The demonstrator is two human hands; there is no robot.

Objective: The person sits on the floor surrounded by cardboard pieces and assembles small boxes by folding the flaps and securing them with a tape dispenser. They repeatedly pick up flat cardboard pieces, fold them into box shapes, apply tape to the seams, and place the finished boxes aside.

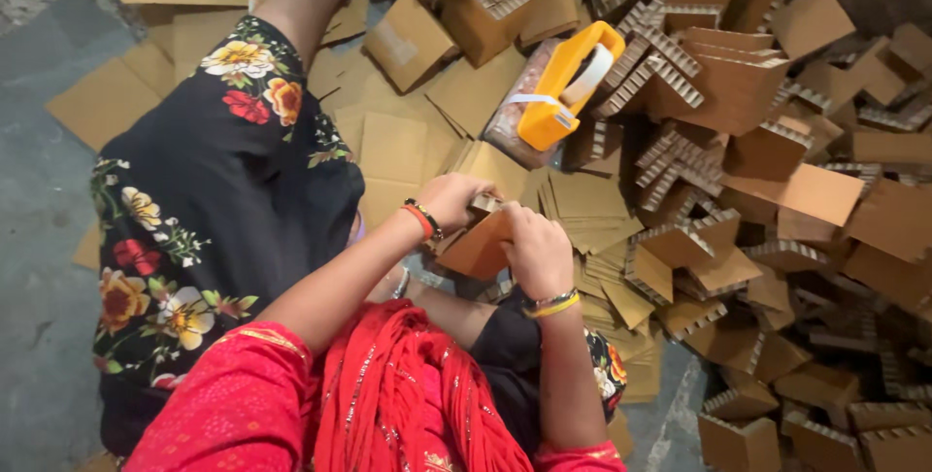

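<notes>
Centrally, left hand (454, 198) and right hand (536, 251) both closed around a folded cardboard piece (478, 247) above the lap, orange tape dispenser (561, 85) just beyond, heap of cardboard corners (777, 200) at right, flat sheets (393, 147) on the floor

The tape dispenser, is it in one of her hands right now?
No, the yellow tape dispenser lies on the cardboard pile, while the left hand and right hand both grip a folded cardboard piece.

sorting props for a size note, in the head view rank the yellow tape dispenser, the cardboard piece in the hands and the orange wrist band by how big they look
1. yellow tape dispenser
2. cardboard piece, partly hidden by both hands, so nearly level with the dispenser and unsure
3. orange wrist band, clearly smallest
</notes>
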